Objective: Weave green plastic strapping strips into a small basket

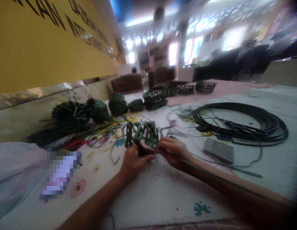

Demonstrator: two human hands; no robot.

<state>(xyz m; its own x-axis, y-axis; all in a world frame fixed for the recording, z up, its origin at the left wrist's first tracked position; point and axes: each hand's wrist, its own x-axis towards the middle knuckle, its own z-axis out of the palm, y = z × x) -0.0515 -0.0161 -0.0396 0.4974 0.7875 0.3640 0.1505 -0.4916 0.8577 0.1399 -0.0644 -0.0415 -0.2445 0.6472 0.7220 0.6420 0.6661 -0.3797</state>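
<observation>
A small, partly woven basket (141, 132) of dark green flat strips stands in front of me, several strip ends curving upward. My left hand (135, 159) is closed on its near edge, thumb toward the right. Close beside it, my right hand (171, 148) pinches a long thin green strip (205, 172) at the basket's near right side. That strip trails back along my right forearm. The fingertips of both hands nearly meet, and the exact weave between them is blurred.
Finished-looking green baskets (154, 97) line the far side of the table. A large coil of dark strip (277, 127) lies at right, with a grey block (219, 150) before it. Loose strips, yellow pieces and a pixelated flat object (61, 174) lie at left, beside a plastic bag (16, 172).
</observation>
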